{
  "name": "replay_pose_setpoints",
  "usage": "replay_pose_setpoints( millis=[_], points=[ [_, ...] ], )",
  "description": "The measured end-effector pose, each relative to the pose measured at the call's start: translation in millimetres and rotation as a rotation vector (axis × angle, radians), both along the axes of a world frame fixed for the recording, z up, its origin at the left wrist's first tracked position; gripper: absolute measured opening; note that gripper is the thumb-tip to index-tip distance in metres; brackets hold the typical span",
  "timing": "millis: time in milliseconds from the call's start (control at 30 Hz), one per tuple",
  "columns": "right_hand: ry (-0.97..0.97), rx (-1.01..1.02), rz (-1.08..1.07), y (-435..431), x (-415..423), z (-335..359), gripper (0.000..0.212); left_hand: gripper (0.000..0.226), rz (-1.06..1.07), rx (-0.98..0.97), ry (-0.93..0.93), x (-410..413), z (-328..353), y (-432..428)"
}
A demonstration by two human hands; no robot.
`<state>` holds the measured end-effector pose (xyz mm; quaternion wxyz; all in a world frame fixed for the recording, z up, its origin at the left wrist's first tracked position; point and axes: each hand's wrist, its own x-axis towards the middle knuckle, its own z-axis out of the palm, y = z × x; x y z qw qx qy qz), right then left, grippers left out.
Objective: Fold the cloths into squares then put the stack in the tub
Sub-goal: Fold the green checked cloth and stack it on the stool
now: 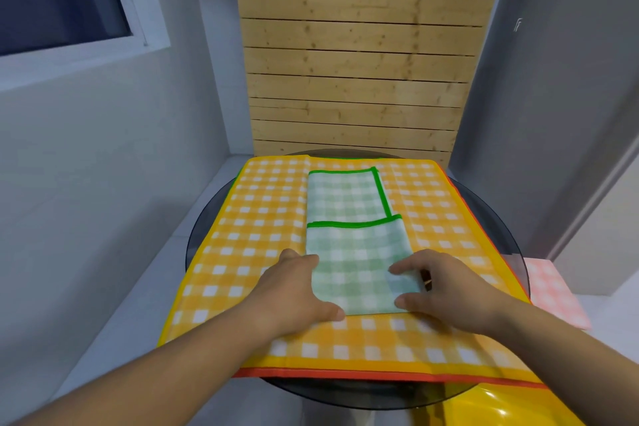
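Observation:
A green checked cloth (349,245) with a bright green hem lies partly folded on top of a spread yellow checked cloth (262,218). Its near part is doubled over the far part. My left hand (294,290) presses flat on the green cloth's near left edge. My right hand (446,290) pinches the near right corner of the green cloth between thumb and fingers. A red-edged cloth (345,373) peeks out under the yellow one. A shiny yellow tub (498,408) shows at the bottom right, partly under the table.
The cloths rest on a round dark glass table (204,221). A pink checked cloth (553,290) lies off the table at the right. A wooden slat panel (359,45) stands behind the table, grey walls on both sides.

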<state>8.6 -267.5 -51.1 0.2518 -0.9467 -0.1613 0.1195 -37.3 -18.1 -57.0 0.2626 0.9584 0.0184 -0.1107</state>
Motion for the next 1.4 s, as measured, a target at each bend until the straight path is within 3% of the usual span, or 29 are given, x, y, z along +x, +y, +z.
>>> replay_pose_setpoints(
  millis=[167, 533, 700, 933, 1100, 1400],
  points=[
    [-0.007, -0.022, -0.003, 15, -3, -6, 0.055, 0.061, 0.008, -0.023, -0.018, -4, 1, -11],
    [0.042, -0.067, 0.023, 27, -8, 7, 0.067, 0.106, 0.03, -0.002, -0.008, -4, -1, -7],
    [0.028, -0.08, 0.009, 29, -8, 4, 0.081, 0.093, 0.046, -0.006, -0.001, -4, 1, -11],
    [-0.035, -0.083, -0.018, 33, -7, -12, 0.077, 0.079, 0.067, 0.063, -0.031, -9, -7, -23],
    [-0.066, -0.234, -0.055, 27, -6, -18, 0.086, 0.085, 0.011, 0.29, -0.077, -8, -16, -12],
    [0.076, -0.271, -0.046, -28, 10, -13, 0.072, 0.079, -0.075, 0.206, 0.036, 0, -12, 22]
  ],
)
